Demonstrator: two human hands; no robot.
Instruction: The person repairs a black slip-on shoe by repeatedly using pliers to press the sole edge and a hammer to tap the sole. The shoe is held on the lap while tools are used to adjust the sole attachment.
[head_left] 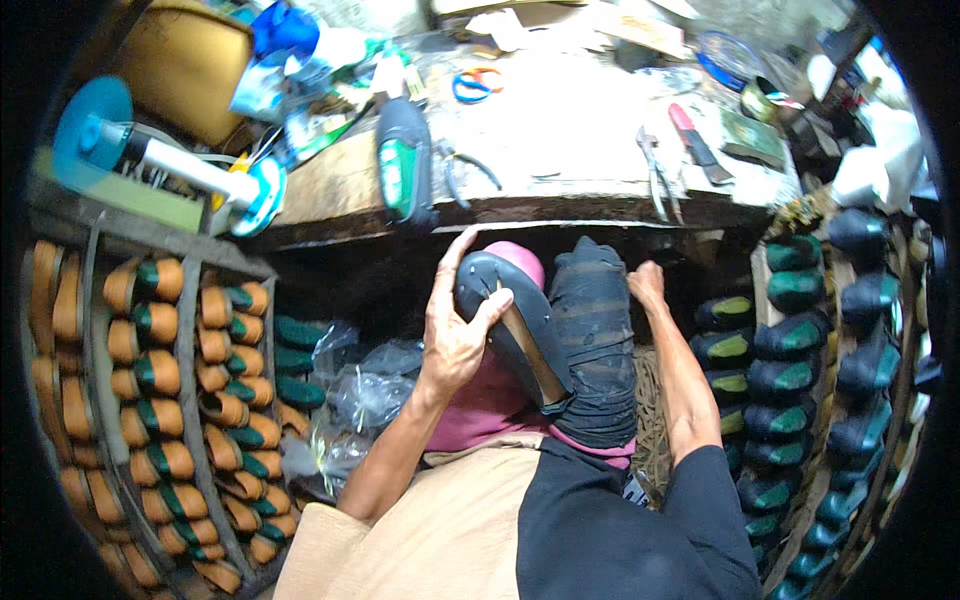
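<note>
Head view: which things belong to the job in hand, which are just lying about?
Likely in the job:
dark shoe piece, in the left hand

Apparently lying about:
orange-and-blue scissors, on the bench
red-and-dark tool, also there
clear plastic bags

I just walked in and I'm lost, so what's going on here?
A person at a cluttered wooden workbench grips a dark grey, shoe-shaped piece with a brown central strip in the left hand. The right hand is curled beside the dark cloth on the right leg; whether it holds anything is unclear. Grey metal pincers and a dark shoe with a green panel lie on the bench; orange-brown shoes fill racks at left.
</note>
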